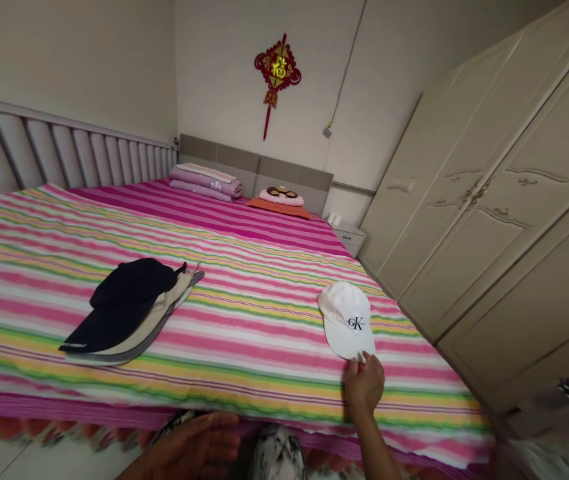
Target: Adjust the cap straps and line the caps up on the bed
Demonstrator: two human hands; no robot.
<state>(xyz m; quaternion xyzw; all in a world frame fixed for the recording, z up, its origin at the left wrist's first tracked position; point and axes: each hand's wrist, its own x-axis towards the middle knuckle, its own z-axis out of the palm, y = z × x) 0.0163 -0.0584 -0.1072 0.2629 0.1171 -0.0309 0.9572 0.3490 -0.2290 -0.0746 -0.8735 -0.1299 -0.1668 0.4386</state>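
The right hand (366,383) pinches the brim of the white cap (346,310), which sits on the stripy bed (254,340) at about five o'clock. The left hand (199,445) is open at seven o'clock, near the bed's edge. A pile of caps (132,303) lies at eight o'clock.

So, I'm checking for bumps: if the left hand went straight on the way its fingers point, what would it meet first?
Probably the patterned trouser leg to its right: the left hand points across toward it. Depth is unclear, so the hand might pass above it instead.
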